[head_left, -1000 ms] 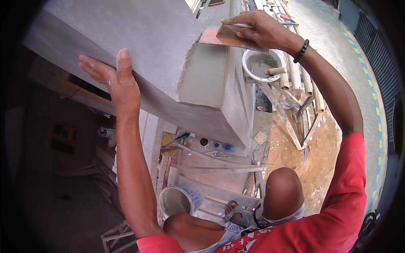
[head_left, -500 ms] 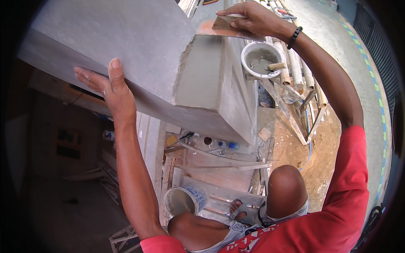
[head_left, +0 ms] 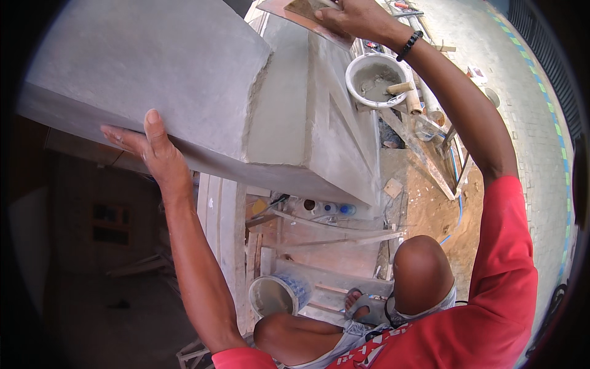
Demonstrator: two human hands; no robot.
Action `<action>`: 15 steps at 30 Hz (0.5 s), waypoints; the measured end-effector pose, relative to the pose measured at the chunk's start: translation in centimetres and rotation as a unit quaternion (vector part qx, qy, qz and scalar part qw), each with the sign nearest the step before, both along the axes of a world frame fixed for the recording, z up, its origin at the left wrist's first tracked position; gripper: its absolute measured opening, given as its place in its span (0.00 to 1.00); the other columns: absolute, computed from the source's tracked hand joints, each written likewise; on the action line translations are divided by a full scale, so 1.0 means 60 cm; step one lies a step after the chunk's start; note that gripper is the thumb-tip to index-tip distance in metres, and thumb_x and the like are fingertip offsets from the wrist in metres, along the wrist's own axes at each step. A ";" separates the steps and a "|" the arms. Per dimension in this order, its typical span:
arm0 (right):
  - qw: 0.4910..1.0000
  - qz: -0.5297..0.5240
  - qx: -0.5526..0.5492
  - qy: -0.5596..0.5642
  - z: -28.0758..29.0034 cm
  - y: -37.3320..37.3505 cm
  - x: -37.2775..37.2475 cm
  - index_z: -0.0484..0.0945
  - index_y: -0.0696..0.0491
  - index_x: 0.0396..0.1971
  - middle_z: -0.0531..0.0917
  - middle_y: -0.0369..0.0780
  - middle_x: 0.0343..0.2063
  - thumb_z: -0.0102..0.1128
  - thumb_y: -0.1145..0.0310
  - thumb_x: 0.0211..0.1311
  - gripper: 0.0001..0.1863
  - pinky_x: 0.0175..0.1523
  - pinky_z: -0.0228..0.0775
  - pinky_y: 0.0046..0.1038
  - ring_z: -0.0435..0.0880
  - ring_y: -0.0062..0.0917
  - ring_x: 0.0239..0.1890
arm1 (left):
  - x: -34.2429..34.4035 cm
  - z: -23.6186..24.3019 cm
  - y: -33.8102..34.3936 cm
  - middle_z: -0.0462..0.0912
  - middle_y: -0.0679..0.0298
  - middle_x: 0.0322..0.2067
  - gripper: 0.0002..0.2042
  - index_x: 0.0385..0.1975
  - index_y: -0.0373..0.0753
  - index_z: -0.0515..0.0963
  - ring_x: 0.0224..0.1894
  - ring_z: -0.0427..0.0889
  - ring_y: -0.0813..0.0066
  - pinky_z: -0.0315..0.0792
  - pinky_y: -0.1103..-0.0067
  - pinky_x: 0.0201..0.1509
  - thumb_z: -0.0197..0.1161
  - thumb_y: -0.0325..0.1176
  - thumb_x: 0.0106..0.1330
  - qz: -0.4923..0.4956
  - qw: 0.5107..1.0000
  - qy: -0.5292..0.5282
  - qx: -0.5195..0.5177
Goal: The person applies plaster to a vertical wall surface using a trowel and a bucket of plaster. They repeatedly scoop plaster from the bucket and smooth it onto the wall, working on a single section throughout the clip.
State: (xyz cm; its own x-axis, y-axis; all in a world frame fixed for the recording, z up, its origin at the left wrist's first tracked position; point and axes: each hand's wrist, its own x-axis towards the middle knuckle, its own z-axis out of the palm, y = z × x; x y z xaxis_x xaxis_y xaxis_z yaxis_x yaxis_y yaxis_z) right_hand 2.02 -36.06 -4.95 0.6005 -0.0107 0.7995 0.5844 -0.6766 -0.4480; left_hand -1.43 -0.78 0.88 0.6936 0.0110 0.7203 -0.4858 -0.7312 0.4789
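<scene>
My right hand (head_left: 362, 19) is closed around a plastering trowel (head_left: 294, 13), whose flat blade lies at the far end of a damp mortar strip (head_left: 279, 111). That strip runs along the end of a grey plastered beam (head_left: 147, 74), with a rough seam between it and the smoother face. My left hand (head_left: 161, 150) rests against the beam's lower edge, thumb up over the edge and fingers stretched along the underside. It holds nothing loose. Right of the strip, a white bucket (head_left: 350, 92) contains wet mortar and a tool with a light wooden handle (head_left: 400, 88).
Below, a second bucket (head_left: 296, 286) stands by my legs on wooden scaffold planks (head_left: 332, 270). Bamboo poles (head_left: 424, 86) and a timber brace (head_left: 424, 157) are at the right. Several containers, one a blue-capped bottle (head_left: 347, 209), sit under the beam. The left side is dark.
My right hand and the trowel have moved farther away and slightly left along the strip, uncovering more of it. My left hand stays at the beam's edge. The view has shifted a little.
</scene>
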 end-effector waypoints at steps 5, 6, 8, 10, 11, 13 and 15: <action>0.958 0.039 0.259 0.116 -0.178 0.062 -0.113 0.69 0.48 0.65 0.84 0.44 0.42 0.58 0.68 0.61 0.29 0.46 0.76 0.24 0.82 0.21 0.38 | -0.006 -0.001 -0.009 0.24 0.48 0.73 0.53 0.71 0.32 0.25 0.76 0.26 0.60 0.31 0.67 0.77 0.44 0.69 0.66 0.005 1.000 0.002 -0.004; 0.953 0.039 0.283 0.105 -0.201 0.080 -0.114 0.69 0.48 0.64 0.84 0.44 0.42 0.59 0.69 0.60 0.29 0.45 0.75 0.24 0.82 0.20 0.37 | -0.006 -0.001 -0.008 0.24 0.48 0.73 0.53 0.71 0.32 0.25 0.76 0.26 0.60 0.31 0.67 0.77 0.44 0.69 0.66 0.006 1.000 0.002 -0.001; 0.939 0.039 0.330 0.086 -0.222 0.108 -0.112 0.70 0.47 0.63 0.84 0.44 0.42 0.59 0.70 0.59 0.29 0.44 0.74 0.23 0.81 0.18 0.35 | -0.003 -0.001 -0.008 0.24 0.49 0.73 0.53 0.71 0.32 0.26 0.76 0.27 0.59 0.31 0.67 0.77 0.45 0.68 0.65 0.005 1.000 0.003 0.006; 0.942 0.016 0.318 0.109 -0.219 0.110 -0.091 0.71 0.47 0.63 0.84 0.45 0.42 0.60 0.71 0.58 0.29 0.43 0.72 0.23 0.79 0.19 0.34 | -0.003 -0.005 -0.018 0.23 0.49 0.73 0.53 0.71 0.32 0.26 0.76 0.27 0.59 0.30 0.67 0.77 0.45 0.68 0.66 -0.011 1.000 0.003 -0.012; 0.942 0.006 0.313 0.119 -0.213 0.116 -0.080 0.71 0.47 0.63 0.83 0.46 0.43 0.60 0.71 0.58 0.29 0.42 0.72 0.24 0.78 0.20 0.33 | -0.004 -0.003 -0.020 0.23 0.49 0.73 0.53 0.71 0.32 0.26 0.76 0.26 0.59 0.30 0.67 0.77 0.45 0.68 0.66 -0.019 1.000 0.000 -0.021; 0.954 0.030 0.281 0.096 -0.235 0.134 -0.081 0.72 0.47 0.62 0.83 0.48 0.45 0.60 0.72 0.58 0.28 0.43 0.70 0.27 0.77 0.24 0.33 | -0.011 0.002 -0.022 0.23 0.50 0.73 0.52 0.71 0.32 0.25 0.76 0.26 0.60 0.29 0.67 0.77 0.46 0.67 0.66 -0.004 1.000 0.008 -0.020; 0.952 0.033 0.251 0.170 -0.263 0.145 -0.130 0.73 0.48 0.61 0.83 0.48 0.47 0.60 0.71 0.58 0.28 0.45 0.70 0.29 0.77 0.26 0.34 | -0.013 0.004 -0.014 0.22 0.50 0.73 0.52 0.71 0.32 0.25 0.76 0.25 0.60 0.29 0.67 0.77 0.47 0.66 0.66 0.002 1.000 0.011 -0.024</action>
State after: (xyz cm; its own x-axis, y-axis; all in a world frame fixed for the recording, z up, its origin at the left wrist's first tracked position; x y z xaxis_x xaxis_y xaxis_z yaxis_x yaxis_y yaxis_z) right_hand -5.79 -27.35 -20.71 0.8366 -0.2941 0.4622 0.3810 -0.2939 -0.8766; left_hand -2.24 -1.63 1.13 0.7092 0.0479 0.7034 -0.4712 -0.7100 0.5234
